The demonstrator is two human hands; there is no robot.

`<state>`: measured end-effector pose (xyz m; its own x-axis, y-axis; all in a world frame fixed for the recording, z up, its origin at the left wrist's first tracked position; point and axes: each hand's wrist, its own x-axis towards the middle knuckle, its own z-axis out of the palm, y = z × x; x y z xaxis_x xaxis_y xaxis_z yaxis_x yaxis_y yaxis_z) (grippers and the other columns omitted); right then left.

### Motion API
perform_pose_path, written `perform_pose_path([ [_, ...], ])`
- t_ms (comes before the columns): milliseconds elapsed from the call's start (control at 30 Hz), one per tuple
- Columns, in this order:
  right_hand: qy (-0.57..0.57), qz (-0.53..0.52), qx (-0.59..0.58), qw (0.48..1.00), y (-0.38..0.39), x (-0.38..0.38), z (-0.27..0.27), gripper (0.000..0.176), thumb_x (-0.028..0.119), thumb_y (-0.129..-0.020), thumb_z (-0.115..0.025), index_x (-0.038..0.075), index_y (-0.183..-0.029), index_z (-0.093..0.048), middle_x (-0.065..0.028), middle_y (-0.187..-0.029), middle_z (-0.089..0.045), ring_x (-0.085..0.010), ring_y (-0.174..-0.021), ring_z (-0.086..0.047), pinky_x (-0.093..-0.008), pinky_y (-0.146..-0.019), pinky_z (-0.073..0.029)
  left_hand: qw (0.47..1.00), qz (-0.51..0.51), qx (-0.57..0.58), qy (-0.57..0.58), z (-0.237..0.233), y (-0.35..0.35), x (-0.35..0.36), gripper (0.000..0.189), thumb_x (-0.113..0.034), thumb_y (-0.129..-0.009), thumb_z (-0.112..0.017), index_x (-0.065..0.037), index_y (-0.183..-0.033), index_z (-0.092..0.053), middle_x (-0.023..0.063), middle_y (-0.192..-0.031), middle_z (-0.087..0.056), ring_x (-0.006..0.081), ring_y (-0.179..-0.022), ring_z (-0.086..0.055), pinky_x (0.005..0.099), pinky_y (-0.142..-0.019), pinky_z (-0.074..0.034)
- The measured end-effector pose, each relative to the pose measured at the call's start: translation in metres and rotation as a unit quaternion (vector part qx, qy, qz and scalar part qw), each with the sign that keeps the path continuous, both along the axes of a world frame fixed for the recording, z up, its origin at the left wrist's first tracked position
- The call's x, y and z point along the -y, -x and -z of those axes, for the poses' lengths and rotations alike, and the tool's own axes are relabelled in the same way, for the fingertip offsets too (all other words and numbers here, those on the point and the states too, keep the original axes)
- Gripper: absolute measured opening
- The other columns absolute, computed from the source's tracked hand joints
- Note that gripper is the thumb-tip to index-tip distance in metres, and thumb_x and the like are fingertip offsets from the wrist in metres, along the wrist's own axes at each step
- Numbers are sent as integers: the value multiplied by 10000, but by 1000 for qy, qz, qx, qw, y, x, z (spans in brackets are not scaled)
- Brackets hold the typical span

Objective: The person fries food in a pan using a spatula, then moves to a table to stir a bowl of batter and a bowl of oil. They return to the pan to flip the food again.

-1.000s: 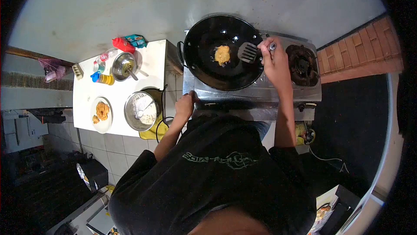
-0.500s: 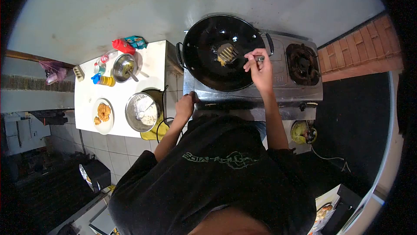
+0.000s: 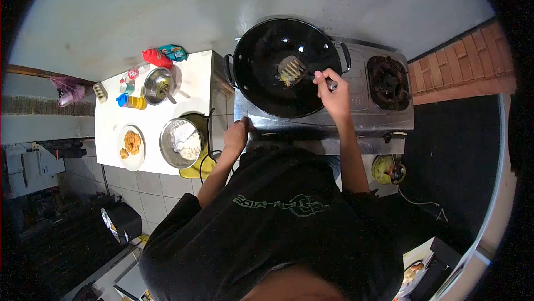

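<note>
A large black wok (image 3: 267, 87) with two side handles sits on the left burner of the steel gas stove (image 3: 356, 115). My right hand (image 3: 334, 98) is closed around the handle of a slotted spatula (image 3: 292, 70), thumb along the top. The spatula's blade lies low in the wok, with a small yellowish piece of food (image 3: 287, 82) at its edge. My left hand (image 3: 237, 135) is at the stove's front left corner, its fingers curled against the front; whatever they grip there is hidden.
Left of the stove, a white table (image 3: 153, 116) holds a steel bowl of white flour (image 3: 189, 148), a smaller steel bowl with a spoon (image 3: 149, 91), a plate of fried food (image 3: 124, 161), and several bottles and packets. A second burner (image 3: 387, 82) is at the right.
My right hand has tightened from a loose, finger-spread hold to a closed grip on the spatula. The blade has barely shifted. My left hand stays at the stove's corner.
</note>
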<state>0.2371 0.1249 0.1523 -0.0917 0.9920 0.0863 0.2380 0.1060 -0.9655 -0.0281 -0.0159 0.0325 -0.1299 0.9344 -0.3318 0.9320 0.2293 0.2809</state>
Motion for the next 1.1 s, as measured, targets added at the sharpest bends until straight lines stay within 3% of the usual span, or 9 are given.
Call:
perform_pose_path([
  [200, -63, -5, 34, 997, 3, 14, -6, 217, 147, -919, -630, 6, -770, -562, -38, -634, -521, -72, -564, -459, -257, -509, -359, 1000, 0, 13, -6, -8, -1, 0, 189, -235, -927, -513, -88, -1039, -552, 163, -912, -653, 380, -843, -654, 499, -679, -515],
  [300, -153, -30, 16, 988, 7, 32, -20, 142, 47, -901, -600, -26, -796, -538, -118, -775, -566, -200, -649, -546, -291, -605, -436, 1000, -14, 23, 8, -4, -2, 1, 194, -241, -927, -512, -88, -1039, -555, 164, -901, -652, 380, -844, -653, 501, -682, -513],
  [433, -191, -78, 43, 978, 11, 52, -26, 83, 14, -873, -599, -33, -824, -552, -132, -854, -578, -272, -739, -589, -319, -679, -470, 1000, -18, 7, -12, 0, -3, 2, 199, -244, -932, -505, -93, -1053, -554, 161, -893, -651, 382, -840, -653, 507, -674, -508],
  [567, -225, -160, 99, 956, 12, 61, -34, 85, -15, -823, -634, -37, -838, -554, -125, -934, -562, -304, -857, -565, -377, -757, -466, 1000, 0, 8, -22, 13, 2, 4, 211, -258, -929, -517, -95, -1059, -551, 165, -892, -652, 383, -828, -654, 508, -665, -505],
  [867, -260, -204, 115, 937, 13, 79, -34, 122, -24, -792, -655, -38, -840, -543, -119, -999, -568, -318, -889, -553, -399, -768, -457, 998, -45, 34, -22, -38, -16, 15, 330, -376, -895, -581, -69, -1013, -607, 183, -903, -665, 391, -842, -650, 495, -697, -510],
  [900, -259, -203, 115, 937, 12, 81, -35, 122, -16, -795, -655, -35, -833, -541, -119, -1003, -568, -320, -893, -552, -399, -771, -455, 996, -64, 52, -43, -46, -24, 17, 353, -400, -887, -610, -59, -976, -616, 173, -848, -654, 320, -793, -672, 454, -695, -515],
  [933, -258, -202, 113, 938, 12, 82, -34, 123, -8, -798, -655, -32, -826, -538, -119, -1008, -569, -322, -896, -551, -399, -774, -452, 995, -80, 50, -42, -58, -31, 17, 353, -400, -887, -610, -59, -976, -616, 173, -848, -654, 320, -793, -672, 454, -695, -515],
  [1000, -256, -219, 118, 934, 11, 85, -36, 131, 0, -791, -660, -27, -817, -534, -118, -1020, -568, -327, -912, -535, -405, -781, -443, 920, -97, 378, -25, -78, -44, 19, 355, -408, -927, -585, -57, -977, -604, 98, -779, -629, 184, -705, -632, 347, -658, -511],
  [1100, -266, -243, 152, 920, 6, 82, -37, 126, 2, -779, -662, -17, -845, -556, -108, -1053, -560, -331, -945, -504, -425, -785, -431, 766, -154, 624, -4, -100, -77, 20, 396, -417, -994, -475, -39, -1025, -587, -14, -784, -585, 77, -650, -526, 205, -621, -458],
])
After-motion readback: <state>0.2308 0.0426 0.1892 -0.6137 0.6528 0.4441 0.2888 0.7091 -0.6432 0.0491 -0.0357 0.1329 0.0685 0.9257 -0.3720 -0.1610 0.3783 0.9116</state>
